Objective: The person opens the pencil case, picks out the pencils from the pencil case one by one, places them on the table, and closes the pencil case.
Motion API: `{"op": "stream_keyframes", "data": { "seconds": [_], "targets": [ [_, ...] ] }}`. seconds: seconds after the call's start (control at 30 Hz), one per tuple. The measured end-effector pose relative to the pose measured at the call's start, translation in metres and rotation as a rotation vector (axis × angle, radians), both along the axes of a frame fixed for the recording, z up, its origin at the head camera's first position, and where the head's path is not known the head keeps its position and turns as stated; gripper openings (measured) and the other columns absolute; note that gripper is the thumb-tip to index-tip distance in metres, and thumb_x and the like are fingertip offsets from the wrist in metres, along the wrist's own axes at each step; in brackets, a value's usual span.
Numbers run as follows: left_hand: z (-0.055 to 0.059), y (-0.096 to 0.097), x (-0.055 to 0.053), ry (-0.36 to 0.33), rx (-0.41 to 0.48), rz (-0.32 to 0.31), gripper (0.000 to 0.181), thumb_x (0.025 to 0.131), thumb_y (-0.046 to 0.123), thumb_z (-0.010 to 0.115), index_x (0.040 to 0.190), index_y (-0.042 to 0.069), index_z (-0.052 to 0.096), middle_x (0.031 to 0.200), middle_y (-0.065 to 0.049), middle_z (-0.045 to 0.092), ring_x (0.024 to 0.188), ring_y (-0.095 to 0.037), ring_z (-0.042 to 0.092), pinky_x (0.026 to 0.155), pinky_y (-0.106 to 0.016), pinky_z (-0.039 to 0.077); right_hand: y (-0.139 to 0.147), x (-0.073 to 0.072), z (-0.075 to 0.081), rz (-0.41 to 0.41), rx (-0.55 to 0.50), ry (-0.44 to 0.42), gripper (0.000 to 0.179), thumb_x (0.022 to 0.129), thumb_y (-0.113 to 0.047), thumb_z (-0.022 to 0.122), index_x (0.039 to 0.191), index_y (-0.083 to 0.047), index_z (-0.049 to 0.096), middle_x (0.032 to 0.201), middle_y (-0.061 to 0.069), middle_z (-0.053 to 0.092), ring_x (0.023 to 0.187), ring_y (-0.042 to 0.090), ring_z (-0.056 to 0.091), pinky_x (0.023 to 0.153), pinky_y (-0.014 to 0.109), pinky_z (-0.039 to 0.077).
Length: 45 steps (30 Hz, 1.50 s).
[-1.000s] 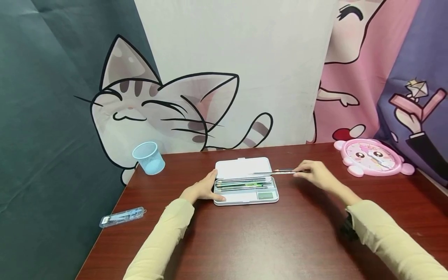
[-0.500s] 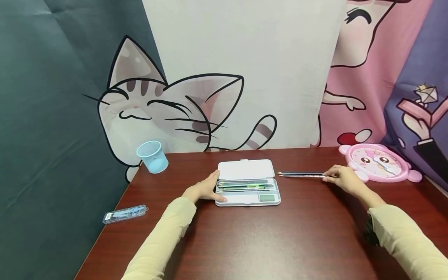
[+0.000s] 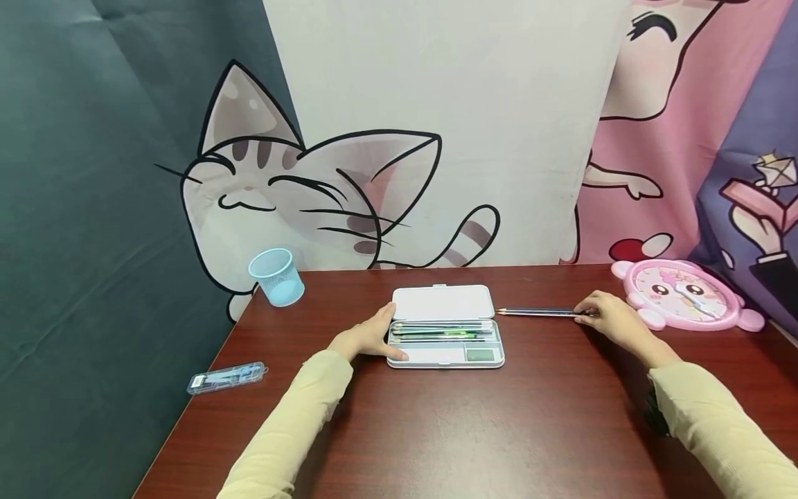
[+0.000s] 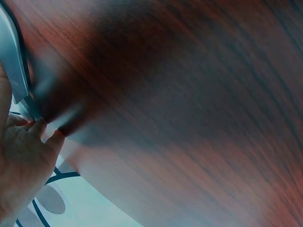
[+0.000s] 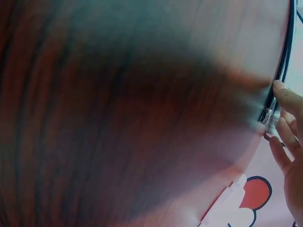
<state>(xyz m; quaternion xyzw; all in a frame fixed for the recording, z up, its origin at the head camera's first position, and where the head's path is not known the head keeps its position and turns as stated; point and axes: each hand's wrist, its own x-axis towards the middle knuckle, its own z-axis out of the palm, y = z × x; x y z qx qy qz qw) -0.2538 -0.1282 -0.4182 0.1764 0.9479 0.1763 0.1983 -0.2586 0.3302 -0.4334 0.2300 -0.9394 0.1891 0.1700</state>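
An open white pencil case (image 3: 427,355) lies on the table, its lid (image 3: 444,303) folded back flat. Several pencils (image 3: 436,331) lie in its long compartment, and a small green-grey block (image 3: 479,355) sits at the front right. My left hand (image 3: 368,337) rests spread at the case's left end, thumb along the front corner and fingers toward the lid. To the right of the case, my right hand (image 3: 614,320) pinches two dark pencils (image 3: 536,312) by their back ends. They lie low over the table, close together, tips toward the case. In the right wrist view, thumb and fingers meet on the pencils (image 5: 285,56).
A light blue mesh cup (image 3: 278,278) stands at the back left. A clear case with blue tools (image 3: 227,378) lies near the left table edge. The pink animal-shaped clock (image 3: 682,294) lies at the back right, just beyond my right hand. Printed cloth hangs behind the table.
My right hand has drawn the pencils rightward, away from over the pencil case, and lowered them to the table. Their tips now lie closer together. The left hand keeps its place at the case.
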Motion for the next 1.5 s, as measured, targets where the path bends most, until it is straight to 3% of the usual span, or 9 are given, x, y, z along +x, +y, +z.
{"op": "stream_keyframes", "data": {
  "seconds": [0.23,0.37,0.53,0.67,0.77,0.93,1.13,1.5],
  "targets": [
    [0.0,0.0,0.001,0.001,0.018,0.013,0.114,0.07,0.047,0.075,0.147,0.003,0.004,0.155,-0.013,0.006,0.141,-0.027,0.017,0.105,-0.059,0.024,-0.013,0.004,0.003,-0.057,-0.104,-0.042,0.012,0.072,-0.009,0.075,0.082,-0.005,0.07,0.077,0.007,0.062,0.07,0.02,0.054,0.061,0.028,0.042],
    [-0.002,-0.002,0.0,0.0,0.017,0.014,0.114,0.07,0.048,0.074,0.147,0.004,0.003,0.155,-0.012,0.006,0.141,-0.027,0.017,0.104,-0.06,0.023,-0.036,0.006,0.0,-0.033,-0.159,-0.054,0.011,0.074,-0.011,0.074,0.083,-0.006,0.07,0.076,0.004,0.062,0.071,0.017,0.054,0.062,0.026,0.043],
    [-0.003,0.0,-0.002,0.002,0.018,0.014,0.114,0.07,0.048,0.074,0.147,0.004,0.003,0.155,-0.011,0.005,0.141,-0.026,0.016,0.105,-0.059,0.023,-0.076,0.008,0.0,0.056,-0.232,-0.093,0.014,0.075,-0.012,0.074,0.086,-0.005,0.07,0.078,0.002,0.067,0.071,0.008,0.057,0.066,0.023,0.046],
    [-0.003,0.001,-0.003,0.0,0.017,0.014,0.113,0.071,0.048,0.074,0.147,0.004,0.002,0.155,-0.011,0.005,0.141,-0.027,0.016,0.105,-0.059,0.023,-0.107,0.014,0.005,0.158,-0.303,-0.216,0.018,0.078,-0.015,0.071,0.092,-0.004,0.07,0.087,0.006,0.07,0.076,0.006,0.061,0.068,0.023,0.049],
    [-0.004,0.001,-0.003,-0.001,0.023,0.012,0.114,0.071,0.048,0.074,0.147,0.003,0.002,0.155,-0.012,0.005,0.141,-0.028,0.016,0.104,-0.061,0.023,-0.125,0.017,0.005,0.237,-0.287,-0.265,0.016,0.079,-0.015,0.07,0.092,-0.006,0.069,0.088,0.005,0.07,0.075,0.004,0.06,0.066,0.022,0.049],
    [-0.005,0.0,-0.003,0.003,0.025,0.014,0.114,0.07,0.048,0.074,0.147,0.003,0.003,0.155,-0.012,0.006,0.141,-0.028,0.016,0.104,-0.061,0.023,-0.144,0.021,0.004,0.307,-0.165,-0.265,0.015,0.079,-0.018,0.07,0.091,-0.009,0.069,0.084,-0.001,0.069,0.075,0.005,0.06,0.065,0.023,0.048],
    [-0.004,-0.001,-0.003,0.006,0.024,0.017,0.113,0.07,0.048,0.074,0.147,0.004,0.003,0.155,-0.012,0.006,0.141,-0.027,0.016,0.104,-0.061,0.022,-0.153,0.022,0.004,0.306,-0.048,-0.222,0.013,0.08,-0.018,0.068,0.09,-0.01,0.071,0.086,-0.002,0.07,0.08,0.01,0.062,0.069,0.026,0.049],
    [-0.005,0.0,-0.003,0.006,0.032,0.011,0.114,0.07,0.048,0.074,0.147,0.003,0.003,0.155,-0.012,0.006,0.141,-0.028,0.016,0.104,-0.061,0.023,-0.129,0.021,0.012,0.27,-0.26,-0.156,0.008,0.076,-0.007,0.071,0.084,-0.006,0.072,0.077,0.0,0.068,0.066,0.0,0.05,0.058,0.019,0.045]
  ]
}}
